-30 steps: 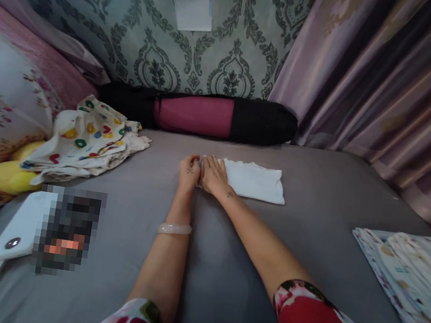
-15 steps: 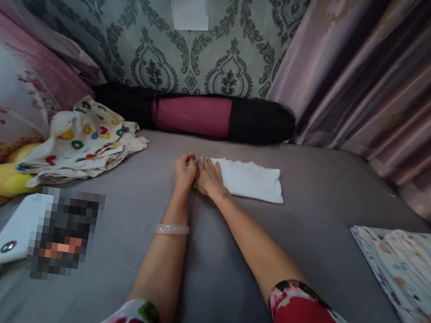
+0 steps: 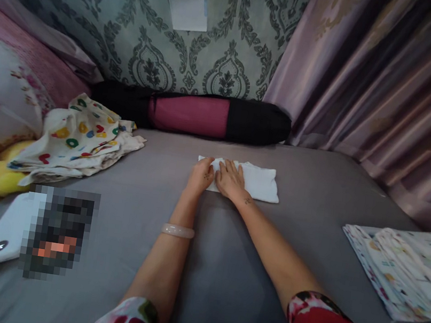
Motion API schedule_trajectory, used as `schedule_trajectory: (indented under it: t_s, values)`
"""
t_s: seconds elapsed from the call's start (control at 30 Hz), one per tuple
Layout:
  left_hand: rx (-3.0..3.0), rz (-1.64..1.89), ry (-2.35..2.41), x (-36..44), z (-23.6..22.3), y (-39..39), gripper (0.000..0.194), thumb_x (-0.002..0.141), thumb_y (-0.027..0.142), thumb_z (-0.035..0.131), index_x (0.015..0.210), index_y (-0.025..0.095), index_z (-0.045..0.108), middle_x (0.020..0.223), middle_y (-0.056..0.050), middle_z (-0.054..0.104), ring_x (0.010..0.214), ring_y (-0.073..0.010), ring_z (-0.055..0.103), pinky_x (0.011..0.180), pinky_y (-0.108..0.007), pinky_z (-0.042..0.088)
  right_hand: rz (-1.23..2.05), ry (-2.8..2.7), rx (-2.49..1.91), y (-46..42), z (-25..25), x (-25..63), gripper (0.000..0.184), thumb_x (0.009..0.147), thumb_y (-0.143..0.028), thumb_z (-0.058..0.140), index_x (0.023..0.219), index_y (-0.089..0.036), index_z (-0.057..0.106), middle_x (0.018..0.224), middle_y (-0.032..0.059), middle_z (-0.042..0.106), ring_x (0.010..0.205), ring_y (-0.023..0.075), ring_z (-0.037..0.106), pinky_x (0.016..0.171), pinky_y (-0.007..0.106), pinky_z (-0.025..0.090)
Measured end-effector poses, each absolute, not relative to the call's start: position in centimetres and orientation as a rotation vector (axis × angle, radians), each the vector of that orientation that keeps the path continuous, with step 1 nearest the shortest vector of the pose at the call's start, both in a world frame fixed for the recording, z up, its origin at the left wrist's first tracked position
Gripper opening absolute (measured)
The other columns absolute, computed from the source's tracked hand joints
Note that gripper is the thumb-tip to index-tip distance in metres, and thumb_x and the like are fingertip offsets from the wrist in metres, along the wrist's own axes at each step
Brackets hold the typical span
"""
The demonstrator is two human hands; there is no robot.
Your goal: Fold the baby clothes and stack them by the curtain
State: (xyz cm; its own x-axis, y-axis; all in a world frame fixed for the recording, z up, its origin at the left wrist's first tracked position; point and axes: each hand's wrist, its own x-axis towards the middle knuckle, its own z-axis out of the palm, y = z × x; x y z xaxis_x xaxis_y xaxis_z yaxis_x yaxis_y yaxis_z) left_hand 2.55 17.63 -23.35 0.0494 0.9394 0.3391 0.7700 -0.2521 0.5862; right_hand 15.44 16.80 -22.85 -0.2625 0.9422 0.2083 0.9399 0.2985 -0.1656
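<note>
A white folded cloth (image 3: 261, 183) lies as a flat, long strip on the grey bed sheet. Both hands rest at its left part, side by side. With its fingers curled in, my left hand (image 3: 201, 175) sits near the cloth's left end; the inside of that hand is hidden. Flat on the cloth's top lies my right hand (image 3: 231, 181), fingers stretched out and a little apart. Part of the cloth under the hands is covered from view.
A black and pink long bag (image 3: 188, 114) lies along the patterned wall. Patterned cloths (image 3: 77, 135) are heaped at left, near a white power bank (image 3: 5, 238) with a cable and a blurred patch. Folded printed fabric (image 3: 405, 271) lies at right, below a curtain (image 3: 359, 69).
Both hands have shifted right along the white cloth. The left hand has come from beside the cloth's left end onto it, and that end now shows. The view has moved slightly.
</note>
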Motion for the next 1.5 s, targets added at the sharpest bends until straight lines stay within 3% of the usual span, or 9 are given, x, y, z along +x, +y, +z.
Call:
schedule_trajectory:
  t_s: [0.33, 0.8, 1.37, 1.5]
  values:
    - [2.296, 0.732, 1.715, 2.5, -23.8, 17.4, 0.029, 0.085, 0.011, 0.047, 0.109, 0.014, 0.063, 0.111, -0.014, 0.065, 0.111, -0.0228, 0.058, 0.100, -0.036, 0.043, 0.049, -2.315, -1.716, 16.7, -23.2, 15.4, 0.050, 0.099, -0.032, 0.030, 0.143, -0.012, 0.045, 0.152, 0.0131, 0.039, 0.142, 0.0260, 0.030, 0.116, 0.048, 0.017]
    - [2.258, 0.677, 1.770, 2.8, -23.8, 17.2, 0.024, 0.090, 0.019, 0.047, 0.110, 0.016, 0.061, 0.120, -0.015, 0.062, 0.118, -0.0253, 0.053, 0.103, -0.041, 0.038, 0.154, -2.162, -1.919, 15.7, -22.1, 21.1, 0.054, 0.101, -0.035, 0.023, 0.147, -0.010, 0.037, 0.155, 0.0145, 0.033, 0.145, 0.0264, 0.024, 0.116, 0.047, 0.017]
    - [2.276, 0.615, 1.798, 4.6, -22.8, 16.3, 0.031, 0.095, 0.028, 0.043, 0.123, 0.019, 0.053, 0.133, -0.014, 0.057, 0.132, -0.0277, 0.044, 0.112, -0.050, 0.028, 0.353, -2.159, -1.909, 16.2, -22.0, 22.4, 0.059, 0.101, -0.041, 0.016, 0.150, -0.011, 0.033, 0.157, 0.0117, 0.029, 0.146, 0.0244, 0.021, 0.118, 0.046, 0.015]
    - [2.311, 0.581, 1.795, 5.0, -22.5, 16.0, 0.034, 0.097, 0.029, 0.040, 0.127, 0.020, 0.051, 0.140, -0.011, 0.053, 0.136, -0.0250, 0.040, 0.115, -0.048, 0.026, 0.238, -2.062, -1.948, 16.8, -21.7, 23.9, 0.058, 0.101, -0.040, 0.018, 0.148, -0.011, 0.036, 0.155, 0.0137, 0.033, 0.145, 0.0271, 0.023, 0.117, 0.049, 0.015]
